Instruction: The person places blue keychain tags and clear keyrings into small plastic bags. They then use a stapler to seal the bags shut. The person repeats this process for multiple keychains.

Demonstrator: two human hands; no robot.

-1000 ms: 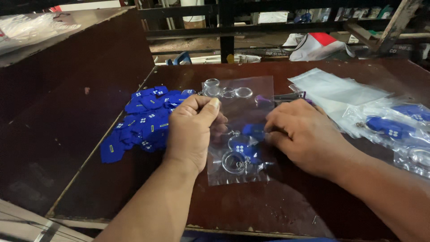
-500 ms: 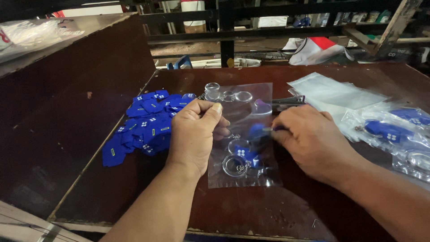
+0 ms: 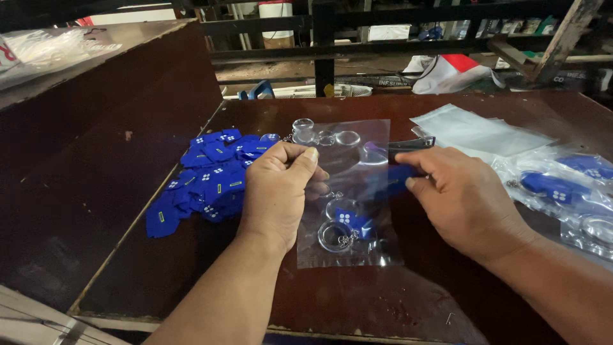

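- Left hand (image 3: 279, 188) curled nearly closed, thumb and fingers pinching the left edge of a clear plastic bag (image 3: 348, 191); knuckles up, forearm coming from the near edge of the table (image 3: 191, 281).
- Right hand (image 3: 463, 201) palm down, fingers bent, fingertips pressing a blue tag (image 3: 393, 179) at the bag's right edge; whether the tag sits inside the film or on it, cannot tell.
- Far left: raised dark wooden board (image 3: 96, 128) along the table's left edge, crumpled clear plastic (image 3: 45, 48) on its far end.
- Pile of blue tags (image 3: 204, 176) on the table just left of the left hand, partly under it.
- Bag lies flat mid-table between the hands; inside near its lower end a clear round keyring (image 3: 335, 235) and a blue tag with white marks (image 3: 350, 220).
- Loose clear round keyrings (image 3: 319, 135) at the bag's far edge.
- Right of the right hand: stack of empty clear bags (image 3: 476, 131), then filled bags with blue tags (image 3: 562, 185) toward the right edge.
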